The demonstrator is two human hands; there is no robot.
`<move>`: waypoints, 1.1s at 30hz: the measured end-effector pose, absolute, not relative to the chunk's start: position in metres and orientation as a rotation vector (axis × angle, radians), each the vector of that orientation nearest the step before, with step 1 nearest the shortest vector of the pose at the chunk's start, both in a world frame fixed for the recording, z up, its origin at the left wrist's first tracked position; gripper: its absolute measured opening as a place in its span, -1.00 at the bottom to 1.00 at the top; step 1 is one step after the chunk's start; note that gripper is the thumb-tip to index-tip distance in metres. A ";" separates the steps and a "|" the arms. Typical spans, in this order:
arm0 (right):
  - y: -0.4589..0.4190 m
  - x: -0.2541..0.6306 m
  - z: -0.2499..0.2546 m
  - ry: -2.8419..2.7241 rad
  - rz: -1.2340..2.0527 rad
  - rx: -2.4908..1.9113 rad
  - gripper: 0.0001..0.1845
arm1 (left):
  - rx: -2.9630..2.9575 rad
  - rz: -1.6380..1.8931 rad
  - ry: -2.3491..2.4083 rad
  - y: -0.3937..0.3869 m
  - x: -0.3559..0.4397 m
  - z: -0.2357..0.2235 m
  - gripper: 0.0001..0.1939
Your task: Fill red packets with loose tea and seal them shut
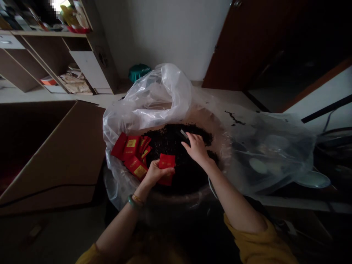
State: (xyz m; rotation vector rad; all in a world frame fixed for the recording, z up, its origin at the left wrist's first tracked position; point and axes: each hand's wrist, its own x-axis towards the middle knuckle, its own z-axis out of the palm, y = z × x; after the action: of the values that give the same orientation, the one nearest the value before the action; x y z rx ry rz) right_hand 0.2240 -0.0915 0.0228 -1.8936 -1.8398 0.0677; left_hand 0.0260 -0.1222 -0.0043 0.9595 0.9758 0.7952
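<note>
My left hand (156,171) is closed on a red packet (167,161) with small yellow print, thumb across its front. It is over the near left part of a heap of dark loose leaves, like tea (165,141), inside a clear plastic bag (111,121). Over the heap's right side, my right hand (197,147) has thumb and forefinger apart. A small pale strip-like piece (183,134) is at its fingertips; whether they touch it is unclear. More red packets (134,165) with gold squares lie piled in the bag, left of the leaves.
An open cardboard box (63,146) stands at left. To the right, clear plastic (272,146) covers round pale items. Behind are a shelf unit (93,69), a teal bag (139,71) and a brown door (233,47). Dark bits (233,118) lie beyond the bag.
</note>
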 end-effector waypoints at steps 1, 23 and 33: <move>-0.087 0.230 0.017 -1.826 0.038 -1.990 -0.48 | 0.953 0.802 0.979 -0.122 0.026 -0.005 -0.49; -0.100 0.229 0.035 -1.856 0.686 -1.648 -0.46 | 0.895 0.924 1.060 -0.118 0.025 -0.001 -0.49; -0.121 0.219 0.046 -2.023 0.623 -1.637 -0.64 | 1.010 0.905 1.051 -0.119 0.026 -0.007 -0.58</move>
State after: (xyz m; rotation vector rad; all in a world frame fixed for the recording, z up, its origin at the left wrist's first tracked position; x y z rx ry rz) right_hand 0.2188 -0.1207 0.0459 -1.6369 -2.0227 0.6234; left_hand 0.0259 -0.1185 -0.0069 1.0096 1.0509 0.9046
